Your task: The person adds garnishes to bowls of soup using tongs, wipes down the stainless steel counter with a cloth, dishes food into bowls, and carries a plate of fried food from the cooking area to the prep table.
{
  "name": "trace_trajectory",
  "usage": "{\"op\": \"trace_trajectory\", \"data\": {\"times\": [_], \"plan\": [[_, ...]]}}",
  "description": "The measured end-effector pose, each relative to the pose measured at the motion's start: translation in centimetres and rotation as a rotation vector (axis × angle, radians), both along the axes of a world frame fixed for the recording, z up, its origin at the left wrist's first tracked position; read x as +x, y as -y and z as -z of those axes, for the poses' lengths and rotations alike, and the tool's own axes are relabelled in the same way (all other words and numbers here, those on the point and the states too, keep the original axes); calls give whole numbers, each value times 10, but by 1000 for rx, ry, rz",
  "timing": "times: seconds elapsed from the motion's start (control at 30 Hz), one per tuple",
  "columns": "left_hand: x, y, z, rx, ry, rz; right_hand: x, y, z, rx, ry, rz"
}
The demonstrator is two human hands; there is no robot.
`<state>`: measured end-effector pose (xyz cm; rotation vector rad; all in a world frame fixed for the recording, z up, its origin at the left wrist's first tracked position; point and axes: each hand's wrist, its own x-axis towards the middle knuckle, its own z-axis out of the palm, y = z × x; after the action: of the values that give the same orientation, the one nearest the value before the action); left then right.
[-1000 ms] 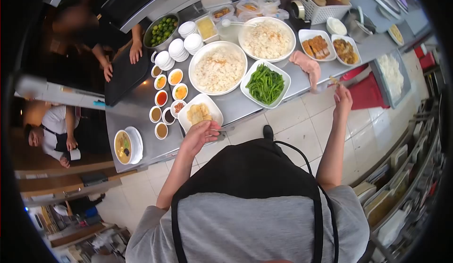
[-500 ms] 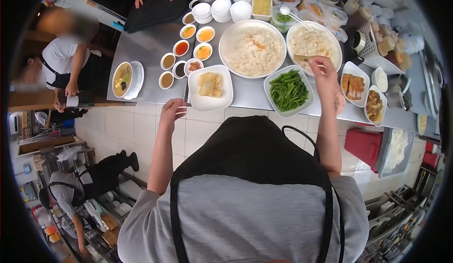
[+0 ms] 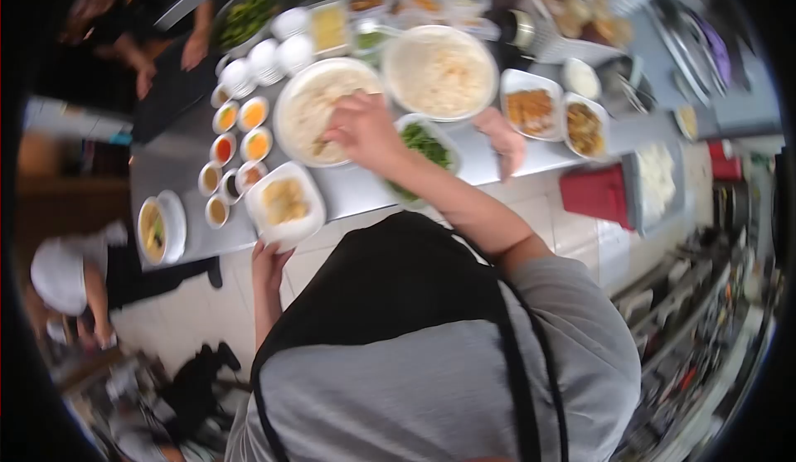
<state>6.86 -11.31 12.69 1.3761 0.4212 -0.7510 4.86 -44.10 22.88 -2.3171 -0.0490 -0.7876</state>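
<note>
My right hand [image 3: 362,133] is over the left bowl of rice [image 3: 303,101]. Its fingers are pinched together, pointing down at the rice. A brownish bit shows under the fingertips, too blurred to name. My left hand [image 3: 271,263] is at the near edge of a square white dish [image 3: 311,223], fingers curled against its rim. Pale folded rolls [image 3: 284,201] lie in that dish. My right forearm passes over a dish of green vegetables [image 3: 427,143] and partly hides it. A second bowl of rice [image 3: 439,72] stands to the right.
Small sauce cups [image 3: 223,149] cluster left, near a soup bowl [image 3: 152,228]. Dishes of sliced fried meat [image 3: 531,110] and browned pieces [image 3: 584,128] stand right. A blurred hand-like shape [image 3: 503,143] is at the counter edge. Another person's hands [image 3: 196,49] are at the far left.
My right hand has moved left, from the right rice bowl to the left one. My left hand is now against the square dish's near rim. The view has turned and shifted.
</note>
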Motion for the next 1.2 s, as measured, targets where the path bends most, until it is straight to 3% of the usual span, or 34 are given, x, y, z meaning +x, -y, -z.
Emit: {"op": "trace_trajectory", "data": {"times": [0.2,0.27,0.3,0.4,0.5,0.57,0.63,0.83,0.97,1.03,1.07,1.13,1.2], "plan": [[3,-2,-3,-23,26,32,-40,72,-8,-5,93,223],[5,-1,-1,-32,34,28,-83,114,-20,-213,177,388],[6,-1,-1,-35,31,17,-106,141,-1,-193,48,622],[6,-1,2,-24,40,27,-185,178,-4,-438,-21,908],[6,2,-4,-16,33,42,-234,197,8,-394,-104,1063],[8,1,-1,-4,31,61,-251,203,18,-323,-192,1370],[8,2,-1,0,33,54,-255,209,28,-293,-209,1448],[11,-1,4,40,33,69,-230,225,79,54,-200,1576],[11,-2,3,45,44,71,-226,216,78,255,-254,1570],[10,-2,4,38,41,64,-233,212,79,557,-270,1400],[10,-2,5,38,40,61,-233,209,83,556,-272,1396],[9,-2,6,56,44,37,-228,203,101,1420,19,1019],[7,1,3,39,45,30,-216,203,117,1504,122,889]]}}
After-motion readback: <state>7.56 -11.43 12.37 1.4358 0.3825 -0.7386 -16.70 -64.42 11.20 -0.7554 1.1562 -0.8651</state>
